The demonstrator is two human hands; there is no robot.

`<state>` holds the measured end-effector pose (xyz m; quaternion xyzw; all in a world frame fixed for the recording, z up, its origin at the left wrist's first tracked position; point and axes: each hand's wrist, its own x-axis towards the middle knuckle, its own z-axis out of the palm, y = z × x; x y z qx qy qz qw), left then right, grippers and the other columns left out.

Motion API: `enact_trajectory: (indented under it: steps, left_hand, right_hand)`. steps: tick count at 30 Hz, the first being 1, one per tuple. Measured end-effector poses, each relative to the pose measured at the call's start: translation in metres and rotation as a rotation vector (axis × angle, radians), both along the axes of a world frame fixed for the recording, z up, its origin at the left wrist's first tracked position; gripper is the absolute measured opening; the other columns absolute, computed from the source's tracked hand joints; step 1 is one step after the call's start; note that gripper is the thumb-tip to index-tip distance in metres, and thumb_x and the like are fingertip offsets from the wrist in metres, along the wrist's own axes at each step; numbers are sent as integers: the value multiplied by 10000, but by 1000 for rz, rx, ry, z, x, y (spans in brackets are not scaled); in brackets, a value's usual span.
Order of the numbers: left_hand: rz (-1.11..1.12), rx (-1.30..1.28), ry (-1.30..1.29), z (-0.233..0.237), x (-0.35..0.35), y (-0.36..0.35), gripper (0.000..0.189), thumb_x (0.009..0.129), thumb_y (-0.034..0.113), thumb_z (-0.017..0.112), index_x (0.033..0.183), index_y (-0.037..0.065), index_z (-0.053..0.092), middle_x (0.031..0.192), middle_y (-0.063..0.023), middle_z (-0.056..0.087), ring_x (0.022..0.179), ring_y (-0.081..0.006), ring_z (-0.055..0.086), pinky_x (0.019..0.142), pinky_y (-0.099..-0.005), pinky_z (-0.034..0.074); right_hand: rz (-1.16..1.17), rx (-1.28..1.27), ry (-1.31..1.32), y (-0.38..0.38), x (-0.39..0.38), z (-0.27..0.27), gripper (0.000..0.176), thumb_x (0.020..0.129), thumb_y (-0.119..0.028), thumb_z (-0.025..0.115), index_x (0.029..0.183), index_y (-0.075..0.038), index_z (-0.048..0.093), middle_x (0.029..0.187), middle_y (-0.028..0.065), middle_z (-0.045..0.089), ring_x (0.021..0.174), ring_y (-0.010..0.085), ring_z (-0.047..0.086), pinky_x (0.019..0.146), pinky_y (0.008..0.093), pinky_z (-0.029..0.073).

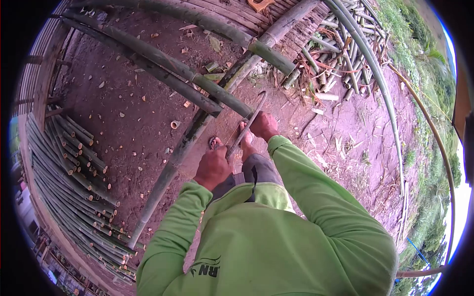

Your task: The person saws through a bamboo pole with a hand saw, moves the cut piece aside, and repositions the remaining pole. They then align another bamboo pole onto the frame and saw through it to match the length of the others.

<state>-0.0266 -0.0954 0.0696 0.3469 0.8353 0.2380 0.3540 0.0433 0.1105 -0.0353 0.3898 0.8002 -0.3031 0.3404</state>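
My left hand (215, 167) is closed around the handle end of a bow saw (241, 134). The saw's curved frame slants up and to the right, and its thin blade crosses close to the near end of a green bamboo pole (224, 95). Just beyond the saw, my right hand (264, 126) is wrapped round the end of that pole; the fingers' undersides are hidden. Beneath the pole runs a thick bamboo support (190, 135), laid diagonally. Beside the held pole, a second bamboo pole (190, 93) rests with its cut end near the support.
Another bamboo pole (217, 24) crosses the support farther off. Cut bamboo pieces (340, 54) are heaped at upper right, and long bamboo poles (64, 182) lie stacked at left. My feet (245, 135) stand on bare earth beneath the saw. Long curved strips (382, 89) arc along the right.
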Motion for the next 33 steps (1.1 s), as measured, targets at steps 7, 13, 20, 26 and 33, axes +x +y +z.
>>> enact_trajectory:
  steps: [7,13,20,26,33]
  left_hand:
    - [-30,-90,22,-36,17,37,305,874,278,571,866,-17,646,781,-295,627,808,-469,626,727,-526,505]
    - [-123,-125,-29,16,10,-74,285,850,299,625,809,17,617,736,-276,612,748,-465,618,644,-551,484]
    - [-112,-225,16,63,23,-110,272,806,281,668,762,18,614,721,-238,612,711,-432,618,631,-506,483]
    - [170,-106,-47,89,48,-134,327,822,315,674,716,18,590,598,-171,548,529,-322,543,511,-426,407]
    - [610,233,-205,106,86,-138,354,891,269,583,653,22,495,512,-42,404,493,-111,426,467,-336,330]
  right_hand:
    - [10,8,-244,29,145,-36,346,621,-180,683,945,-61,709,925,172,699,889,319,689,776,433,556]
    - [-267,420,-134,199,271,22,328,646,-111,674,968,-64,639,976,196,661,959,373,642,808,445,537]
    - [-8,1059,388,412,118,223,304,775,-95,606,1072,-151,576,1066,115,628,1086,310,542,933,450,398]
    - [-102,1036,753,412,34,222,572,696,-134,691,1238,-101,514,1296,148,511,1160,359,500,952,444,416]
    - [126,225,527,201,75,27,570,655,-305,784,1117,-26,600,1089,211,634,1055,368,590,947,421,457]
